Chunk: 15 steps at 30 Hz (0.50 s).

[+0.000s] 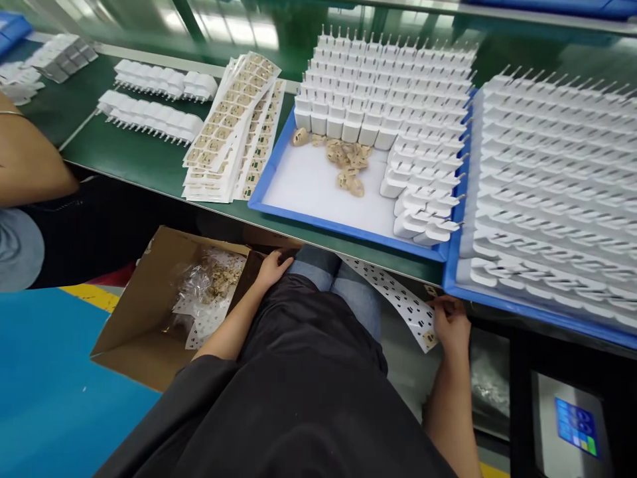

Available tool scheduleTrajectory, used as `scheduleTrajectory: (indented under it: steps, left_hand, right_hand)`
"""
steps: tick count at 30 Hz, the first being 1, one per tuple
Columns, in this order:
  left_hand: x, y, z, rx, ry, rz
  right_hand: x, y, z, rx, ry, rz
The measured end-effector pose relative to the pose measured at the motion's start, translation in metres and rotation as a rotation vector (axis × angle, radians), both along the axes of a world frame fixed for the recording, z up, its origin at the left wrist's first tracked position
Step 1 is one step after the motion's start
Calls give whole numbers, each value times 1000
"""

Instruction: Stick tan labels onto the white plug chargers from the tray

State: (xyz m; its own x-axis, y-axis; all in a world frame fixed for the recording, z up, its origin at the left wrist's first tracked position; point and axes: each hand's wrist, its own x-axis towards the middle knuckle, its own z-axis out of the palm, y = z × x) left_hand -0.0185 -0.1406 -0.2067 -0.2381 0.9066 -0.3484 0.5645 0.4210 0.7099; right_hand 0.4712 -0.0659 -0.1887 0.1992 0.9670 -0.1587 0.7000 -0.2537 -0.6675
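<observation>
The near end of the perforated white strip (409, 307) was held at its right edge by the right hand (451, 324), with the fingers bent and closed together; the fingertips were darkened by shadow, and the exact pinch was hard to make out; the strip's far end was hidden under the table (164, 174), above the lap. The left hand (273, 269) was rested open beside the cardboard box (130, 312), with the fingers loosely extended; nothing was seen gripped in it, though its underside was hidden. On the table, tan labels (347, 156) were bunched in the blue tray (318, 222), near white plug housings (351, 129); printed sheets (226, 123) were stacked to its left; the right tray (527, 307) and another person's arm (30, 156) at far left were cut off.
</observation>
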Motion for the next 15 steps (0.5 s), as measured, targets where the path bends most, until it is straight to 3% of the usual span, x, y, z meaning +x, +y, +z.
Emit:
scheduleTrajectory:
  steps: [4,8,11,15]
  left_hand:
    - [60,31,14,47,77,-350]
    - [131,56,8,-7,187,-604]
    - [154,64,6,-25,273,-691]
    - [160,66,13,-1,325,-687]
  right_hand:
    - [19,-7,1,-6,-11,-36]
    - [34,-22,5,38,-2,-82]
    - [44,-34,0,8,30,-130]
    - [51,-38,-13,-40,120,-123]
